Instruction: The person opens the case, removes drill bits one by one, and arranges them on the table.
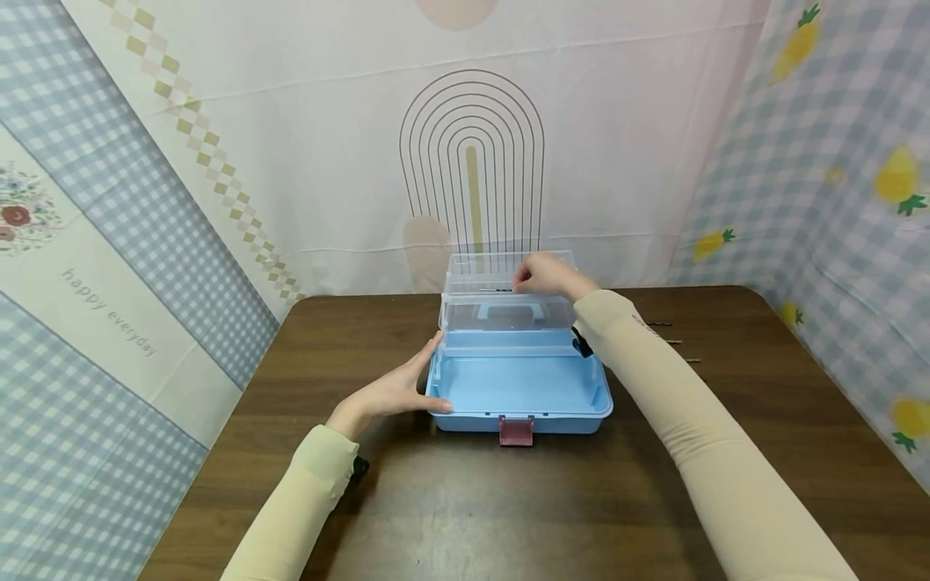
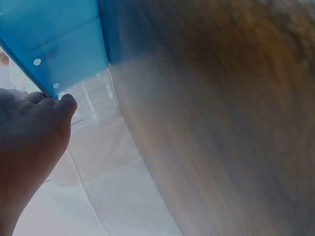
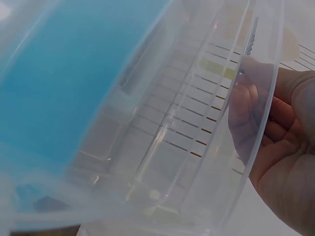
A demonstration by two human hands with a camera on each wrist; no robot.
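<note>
A blue toolbox [image 1: 519, 383] stands on the table with its clear lid [image 1: 479, 263] raised at the back. A clear tray [image 1: 461, 311] is lifted over the rear of the box. At that tray, my right hand [image 1: 548, 276] pinches a thin drill bit [image 1: 496, 290] between thumb and fingertips. The right wrist view shows the dark twisted drill bit [image 3: 252, 37] behind the clear plastic. My left hand [image 1: 395, 391] rests against the box's left side, fingers stretched along the wall and thumb on the front rim. The blue bottom compartment holds nothing visible.
Several drill bits [image 1: 674, 341] lie on the brown wooden table [image 1: 349, 339] to the right of the box, partly behind my right forearm. A dark pink latch [image 1: 516, 432] hangs at the box's front. Printed cloth [image 1: 349, 161] hangs behind the table.
</note>
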